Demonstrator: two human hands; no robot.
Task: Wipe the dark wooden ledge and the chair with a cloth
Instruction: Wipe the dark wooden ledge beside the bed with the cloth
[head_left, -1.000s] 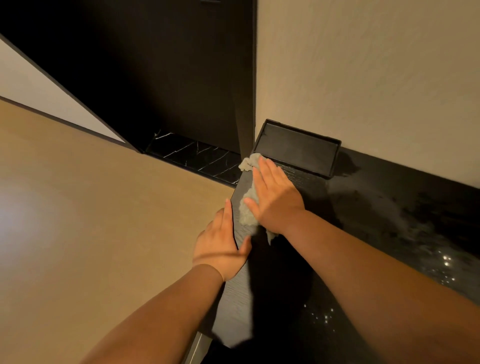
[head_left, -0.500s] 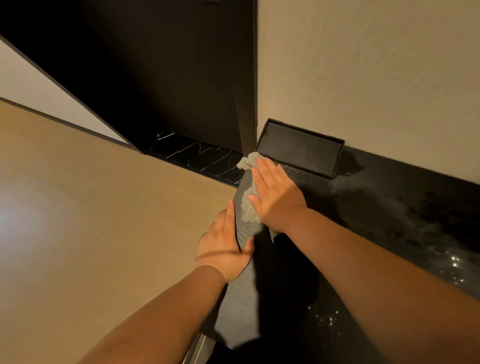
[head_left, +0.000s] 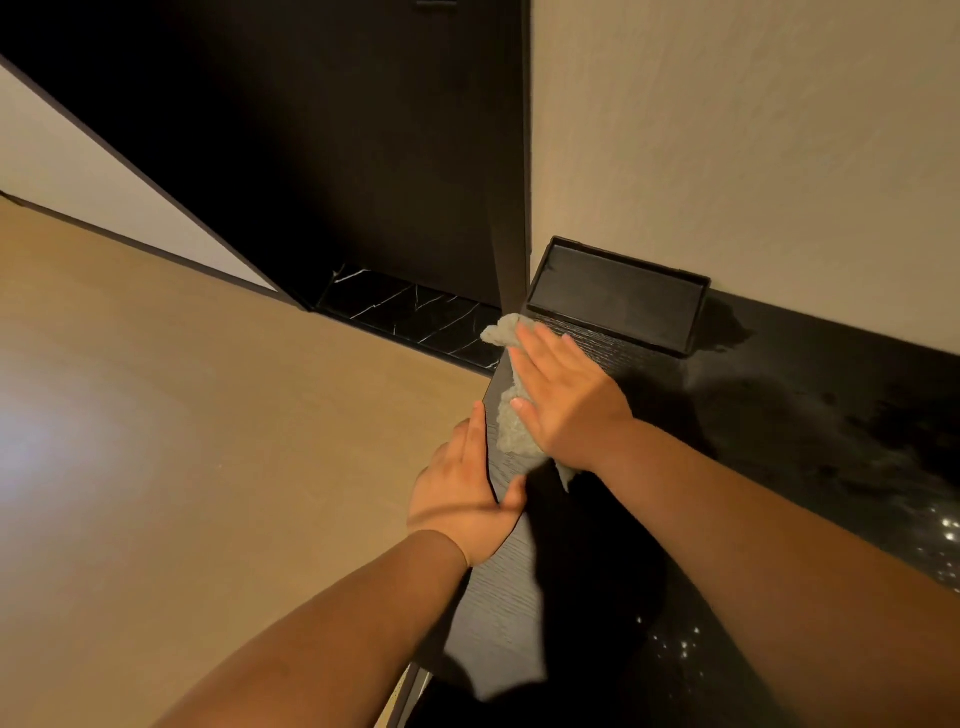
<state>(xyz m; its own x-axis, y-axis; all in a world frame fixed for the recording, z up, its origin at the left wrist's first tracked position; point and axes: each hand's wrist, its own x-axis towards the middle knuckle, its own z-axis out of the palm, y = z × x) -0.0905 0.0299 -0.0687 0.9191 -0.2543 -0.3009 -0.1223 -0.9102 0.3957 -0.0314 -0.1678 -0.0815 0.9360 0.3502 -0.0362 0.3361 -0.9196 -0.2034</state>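
Slid slightly toward the black tray: right hand, flat and unclenched, pressing the grey cloth onto the dark wooden ledge. Left hand clasped over the ledge's left edge, thumb on top. Tray holding nothing visible; bare ledge toward the camera.

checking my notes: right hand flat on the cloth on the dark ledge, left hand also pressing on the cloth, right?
Not quite. In the head view the left hand grips the dark ledge's edge, off the cloth. The right hand does lie flat on it.
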